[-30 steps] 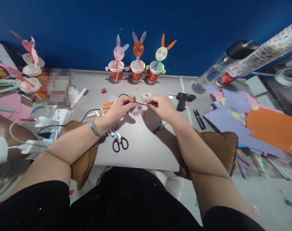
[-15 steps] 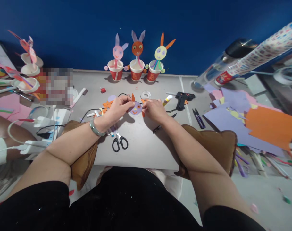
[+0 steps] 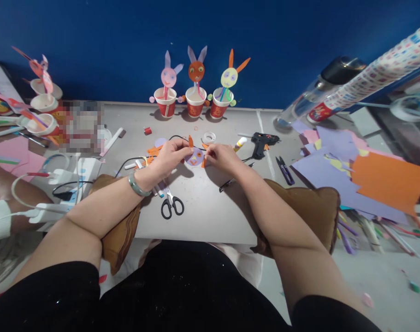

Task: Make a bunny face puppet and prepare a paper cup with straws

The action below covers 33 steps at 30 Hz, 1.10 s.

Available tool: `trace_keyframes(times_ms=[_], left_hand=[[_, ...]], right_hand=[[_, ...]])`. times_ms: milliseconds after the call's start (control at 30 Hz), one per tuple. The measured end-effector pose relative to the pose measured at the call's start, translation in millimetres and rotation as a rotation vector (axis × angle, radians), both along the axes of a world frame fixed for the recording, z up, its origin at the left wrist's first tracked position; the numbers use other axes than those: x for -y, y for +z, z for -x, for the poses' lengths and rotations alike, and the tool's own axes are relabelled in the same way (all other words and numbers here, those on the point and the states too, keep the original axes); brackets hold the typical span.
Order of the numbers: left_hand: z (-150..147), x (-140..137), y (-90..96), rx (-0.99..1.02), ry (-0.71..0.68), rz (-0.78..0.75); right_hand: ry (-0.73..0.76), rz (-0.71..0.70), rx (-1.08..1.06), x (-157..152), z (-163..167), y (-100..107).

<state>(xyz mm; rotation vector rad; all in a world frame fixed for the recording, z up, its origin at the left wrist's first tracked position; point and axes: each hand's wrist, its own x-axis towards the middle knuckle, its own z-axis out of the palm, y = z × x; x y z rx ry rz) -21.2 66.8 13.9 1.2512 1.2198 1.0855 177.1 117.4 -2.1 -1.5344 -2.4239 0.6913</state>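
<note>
Purple face (image 3: 197, 159), orange ear (image 3: 191, 140); left hand (image 3: 171, 157) pinches it, grip of right hand (image 3: 223, 159) unclear.

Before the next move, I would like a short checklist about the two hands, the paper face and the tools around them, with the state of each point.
1. Left hand on the purple paper face: ok, fingertips at its upper left edge.
2. Right hand gripping a piece: cannot tell; the fingers hide what they may hold.
3. Orange ear firmly attached: cannot tell; it sticks up beside the left fingertips.
4. Scissors away from both hands: ok, lying on the table.
5. Glue gun out of the fingers' way: ok, it lies beyond the right hand.
6. Space beside the left hand uncluttered: not ok; orange paper scraps lie there.
</note>
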Motion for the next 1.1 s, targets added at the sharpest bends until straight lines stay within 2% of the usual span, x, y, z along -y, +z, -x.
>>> trace_keyframes(times_ms=[200, 333, 633, 1100], left_hand=[[-1, 0, 3.0, 0.04, -0.017, 0.064], [0, 2, 3.5, 0.055, -0.053, 0.107], [-2, 4, 6.0, 0.092, -0.124, 0.17], [-2, 8, 3.5, 0.118, -0.125, 0.173]], right_hand=[[-0.113, 0.141, -0.513, -2, -13, 14], [-0.166, 0.212, -0.706, 0, -15, 24], [-0.152, 0.202, -0.875, 5, -8, 24], [-0.136, 0.214, -0.895, 15, 0, 26]])
